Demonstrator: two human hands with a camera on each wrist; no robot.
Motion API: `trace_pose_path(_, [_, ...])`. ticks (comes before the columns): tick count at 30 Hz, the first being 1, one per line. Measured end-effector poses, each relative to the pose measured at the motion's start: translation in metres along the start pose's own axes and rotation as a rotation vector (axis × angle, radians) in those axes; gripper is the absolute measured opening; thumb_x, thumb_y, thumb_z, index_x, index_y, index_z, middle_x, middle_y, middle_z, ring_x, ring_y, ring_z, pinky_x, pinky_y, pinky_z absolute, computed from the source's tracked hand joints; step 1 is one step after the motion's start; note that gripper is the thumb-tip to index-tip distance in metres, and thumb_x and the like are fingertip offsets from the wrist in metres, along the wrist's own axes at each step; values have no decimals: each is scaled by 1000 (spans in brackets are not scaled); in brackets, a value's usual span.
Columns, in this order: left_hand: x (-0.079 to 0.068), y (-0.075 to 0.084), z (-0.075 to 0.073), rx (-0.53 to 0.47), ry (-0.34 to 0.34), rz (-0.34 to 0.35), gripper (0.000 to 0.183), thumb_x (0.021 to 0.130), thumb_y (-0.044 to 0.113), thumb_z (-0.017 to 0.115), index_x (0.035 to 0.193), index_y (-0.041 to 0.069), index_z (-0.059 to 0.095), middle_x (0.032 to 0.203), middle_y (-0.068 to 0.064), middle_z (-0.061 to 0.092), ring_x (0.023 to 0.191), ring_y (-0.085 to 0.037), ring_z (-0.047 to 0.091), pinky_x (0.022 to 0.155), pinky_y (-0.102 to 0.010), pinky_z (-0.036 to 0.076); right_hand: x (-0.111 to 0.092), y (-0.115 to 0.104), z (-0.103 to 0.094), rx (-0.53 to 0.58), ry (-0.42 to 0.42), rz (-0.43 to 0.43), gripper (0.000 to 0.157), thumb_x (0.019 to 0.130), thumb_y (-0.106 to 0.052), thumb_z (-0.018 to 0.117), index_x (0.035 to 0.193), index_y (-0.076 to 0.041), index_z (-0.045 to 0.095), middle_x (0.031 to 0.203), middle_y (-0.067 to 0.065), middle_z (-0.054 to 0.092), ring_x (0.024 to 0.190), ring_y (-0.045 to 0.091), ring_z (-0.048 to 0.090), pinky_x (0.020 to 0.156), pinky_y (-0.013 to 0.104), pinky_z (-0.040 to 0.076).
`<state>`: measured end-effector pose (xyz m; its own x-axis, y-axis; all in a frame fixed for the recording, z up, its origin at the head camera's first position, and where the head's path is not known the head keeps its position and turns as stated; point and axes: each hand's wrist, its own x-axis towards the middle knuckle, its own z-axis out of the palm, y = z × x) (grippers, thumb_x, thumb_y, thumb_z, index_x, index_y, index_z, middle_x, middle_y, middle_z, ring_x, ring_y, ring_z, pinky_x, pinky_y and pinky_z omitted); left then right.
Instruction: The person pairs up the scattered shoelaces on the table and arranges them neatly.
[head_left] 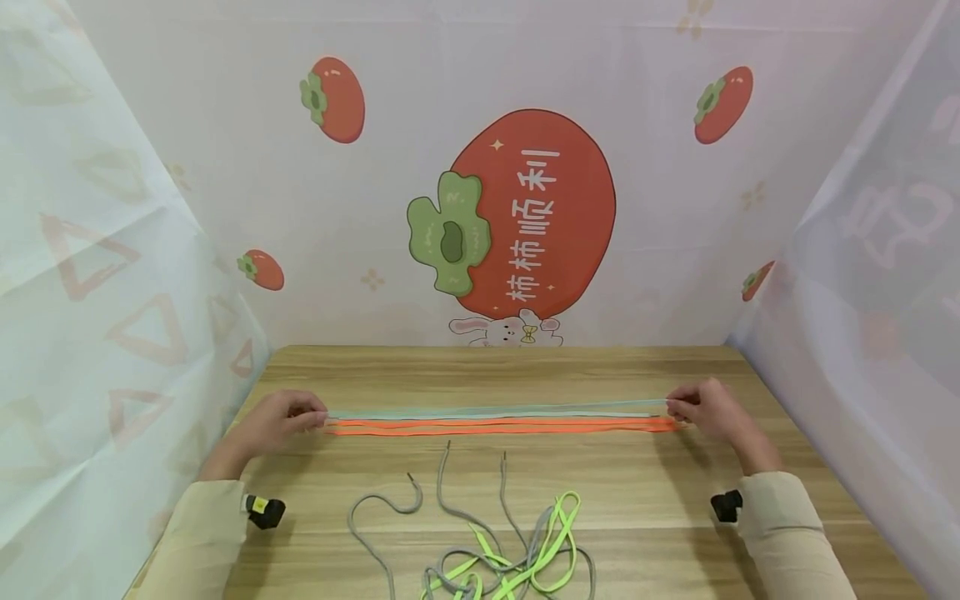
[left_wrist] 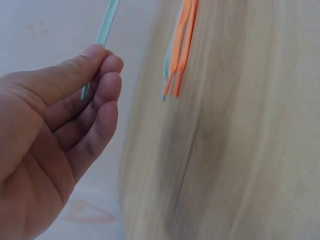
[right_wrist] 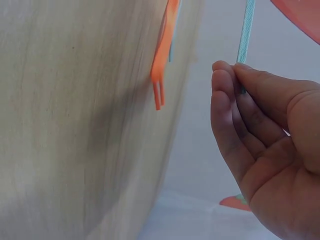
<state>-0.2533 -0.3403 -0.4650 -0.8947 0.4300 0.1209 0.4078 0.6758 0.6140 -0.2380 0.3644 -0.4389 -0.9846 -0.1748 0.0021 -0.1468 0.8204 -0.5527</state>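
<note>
A mint-green shoelace (head_left: pixel 633 402) is stretched across the table between both hands. My left hand (head_left: pixel 281 422) pinches one end between thumb and index finger; its tip (left_wrist: pixel 85 92) pokes out below the thumb in the left wrist view. My right hand (head_left: pixel 708 410) pinches the other end the same way, with the lace (right_wrist: pixel 246 32) running up from the fingertips in the right wrist view. Another mint-green shoelace (head_left: pixel 585 415) lies straight on the table, alongside two flat orange shoelaces (head_left: pixel 487 430) whose ends (left_wrist: pixel 177 85) lie close together.
Nearer the front edge, grey shoelaces (head_left: pixel 360 527) and neon yellow-green shoelaces (head_left: pixel 555 542) lie in a loose tangle. The wooden table (head_left: pixel 637 483) is bounded by white printed sheets (head_left: pixel 225 150) at the back and both sides.
</note>
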Motion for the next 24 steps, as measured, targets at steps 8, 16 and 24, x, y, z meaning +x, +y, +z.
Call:
trace_pose_path(8, [14,-12,4,38,31,-69,13,93,29,65,91,17,72,81,2,69,70,-5,57,64,-22,48,10,8,5,-32,18,18,16,95,-13,60,94,-2,72,74,8,70,69,20,63,64,27,46])
trace_pose_path(16, [25,-10,14,40,41,-184,12,90,30,70,86,19,71,80,2,69,73,-12,61,66,-25,49,21,12,13,-35,33,59,18,93,-15,62,93,-1,73,78,8,71,66,15,61,61,30,48])
trace_pose_path(24, [33,-11,18,101,54,-193,11,87,25,73,81,17,71,77,1,68,72,-10,59,66,-24,47,27,12,19,-83,68,79,17,91,-18,65,86,-4,73,75,5,70,62,12,58,58,30,48])
